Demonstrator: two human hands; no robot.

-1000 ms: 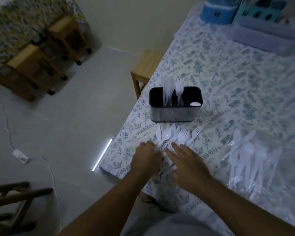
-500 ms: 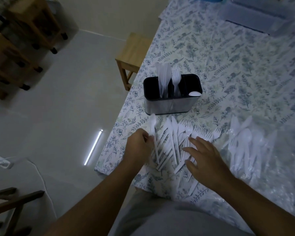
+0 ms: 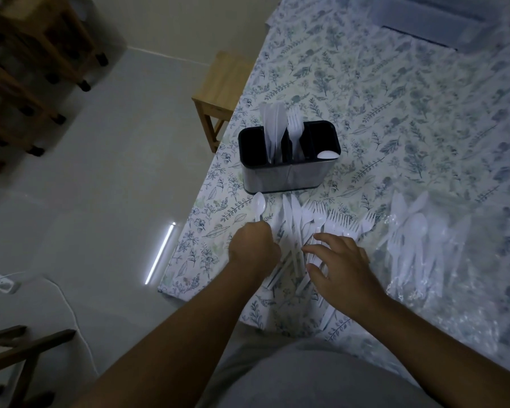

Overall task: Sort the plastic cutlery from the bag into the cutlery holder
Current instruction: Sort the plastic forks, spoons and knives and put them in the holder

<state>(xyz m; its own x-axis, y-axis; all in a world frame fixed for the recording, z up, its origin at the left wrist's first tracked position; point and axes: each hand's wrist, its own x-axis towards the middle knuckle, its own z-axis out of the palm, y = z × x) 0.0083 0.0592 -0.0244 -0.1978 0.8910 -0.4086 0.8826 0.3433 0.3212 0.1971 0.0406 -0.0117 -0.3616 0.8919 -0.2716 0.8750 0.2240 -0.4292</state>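
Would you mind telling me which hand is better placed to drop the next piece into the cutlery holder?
Probably the left hand: it already grips a spoon just below the cutlery holder, while the right hand lies open over loose cutlery.

One head-worn, wide-angle view looks forward and steeply down from above the table [image 3: 395,119] edge. It sits close over both forearms, with the holder [image 3: 289,160] near frame centre. The floor [image 3: 100,187] fills the left half.
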